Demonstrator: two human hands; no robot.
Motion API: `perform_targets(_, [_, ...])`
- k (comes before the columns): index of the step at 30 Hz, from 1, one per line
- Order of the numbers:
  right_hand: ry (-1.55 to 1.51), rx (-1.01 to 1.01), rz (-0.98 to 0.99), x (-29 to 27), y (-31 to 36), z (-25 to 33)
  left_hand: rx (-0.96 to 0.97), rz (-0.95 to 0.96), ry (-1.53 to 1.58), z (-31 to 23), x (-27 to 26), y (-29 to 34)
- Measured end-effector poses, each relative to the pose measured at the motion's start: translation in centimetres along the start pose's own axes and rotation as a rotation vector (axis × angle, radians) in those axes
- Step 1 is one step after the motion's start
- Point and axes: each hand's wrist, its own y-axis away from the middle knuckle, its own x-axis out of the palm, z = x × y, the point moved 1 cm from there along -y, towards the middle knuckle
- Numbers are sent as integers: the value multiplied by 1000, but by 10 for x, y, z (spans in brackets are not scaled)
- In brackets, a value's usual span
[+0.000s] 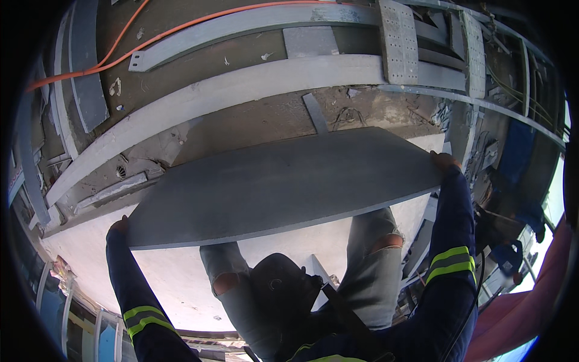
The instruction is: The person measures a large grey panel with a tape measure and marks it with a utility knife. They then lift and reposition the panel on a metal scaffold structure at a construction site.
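A large, flat dark grey panel [283, 181] spans the space in front of my knees, tilted slightly up at its right end. My left hand [122, 225] grips its left end, fingers mostly hidden by the sleeve and the panel edge. At the opposite end my right hand [445, 160] is closed around the right edge. Below the panel's near edge lies a pale flat surface [163, 283], with my knees in torn jeans beside it.
Beyond the panel runs a long pale beam [241, 87], with a perforated plate [399, 45] across it. An orange cable [181, 33] lies along the far side. A grey metal strip [315, 113] touches the panel's far edge. Another person in blue [505, 256] is at the right.
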Motion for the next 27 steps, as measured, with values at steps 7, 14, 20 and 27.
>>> perform_targets(7, [11,6,-114,37,-11,-30,18,-51,30,9,27,1])
perform_targets(14, [-147,12,-118,76,8,-48,-89,-81,58,8,75,82])
perform_targets(20, [-233,-70,-145,86,51,-69,-145,-127,129,43,81,142])
perform_targets(27, [-328,-11,-177,90,100,-170,-111,-132,169,110,85,228])
